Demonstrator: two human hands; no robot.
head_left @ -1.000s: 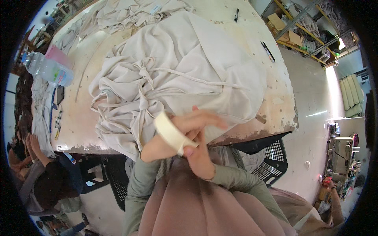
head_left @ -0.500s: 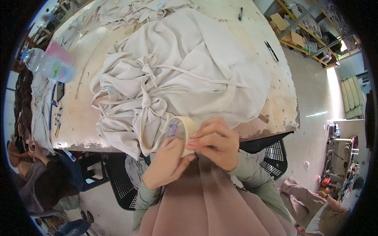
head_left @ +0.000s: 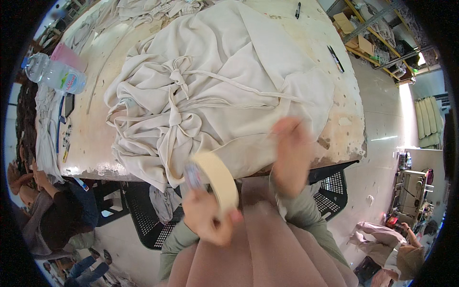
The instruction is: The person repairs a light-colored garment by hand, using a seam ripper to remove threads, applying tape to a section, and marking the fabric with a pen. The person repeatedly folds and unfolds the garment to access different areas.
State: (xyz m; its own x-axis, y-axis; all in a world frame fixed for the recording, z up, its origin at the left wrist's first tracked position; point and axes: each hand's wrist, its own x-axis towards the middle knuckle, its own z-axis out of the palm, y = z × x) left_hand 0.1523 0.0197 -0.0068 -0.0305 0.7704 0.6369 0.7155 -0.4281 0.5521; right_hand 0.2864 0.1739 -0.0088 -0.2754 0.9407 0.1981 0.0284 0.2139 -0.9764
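left hand (head_left: 206,217) gripping tape roll (head_left: 222,186), near side of cloth (head_left: 229,91) | right hand (head_left: 292,155) blurred, farther right, grip can't tell | step: looks like tape handling | next: likely needs roll held steady

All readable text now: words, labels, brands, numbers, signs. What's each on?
Locations only; I don't copy printed wording or brands.
Clear plastic bottle, upper left: printed label around it, large lettering partly legible, wording withheld; finer print too small to read.
Cream tape roll in the left hand: print inside its core, too blurred to read.
No other text I can read.
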